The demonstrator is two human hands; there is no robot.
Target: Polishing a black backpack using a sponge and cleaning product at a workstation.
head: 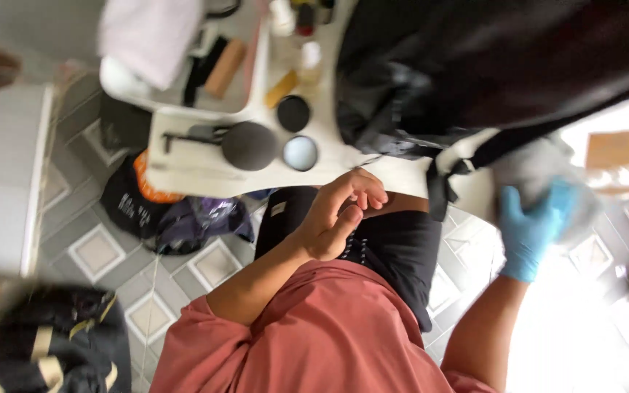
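My left hand point(340, 212) is bare and half curled, holding nothing, just off the near edge of the white table point(198, 171); my right hand point(536, 225), in a blue glove, grips a grey cloth point(540, 171) past the table's right end; it looks soft, light and limp, best bunched in the fist; the black bag point(475, 65) sprawls over the table's right side; blur hides the cloth's edges and my right fingertips.

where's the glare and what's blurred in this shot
Head view: strong glare washes out the lower right floor and the edge beyond the blue-gloved right hand; the grey cloth it grips is smeared by motion blur; the bare left hand is fairly sharp; the white table is soft, the corners darker.
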